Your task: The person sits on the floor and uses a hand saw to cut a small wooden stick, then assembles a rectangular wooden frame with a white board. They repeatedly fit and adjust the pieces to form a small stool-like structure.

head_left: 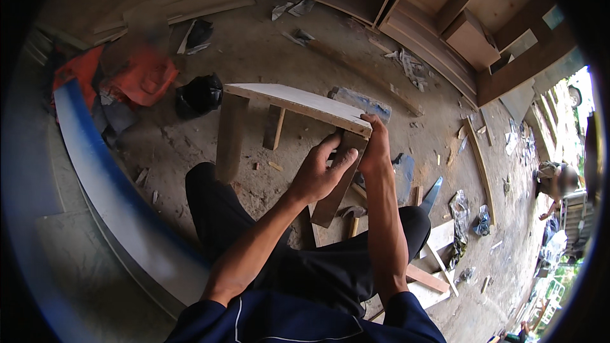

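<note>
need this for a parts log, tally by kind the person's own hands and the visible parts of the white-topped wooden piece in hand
Bare left hand and bare right hand: 2
White-topped flat wooden board: 1
Brown flat wooden legs in view: 3
Total: 6

A bag lay left of the stool, a batten on the floor to its right. A cabinet stood beyond it, toward the right.

A red sheet lies near a black bag.
</note>
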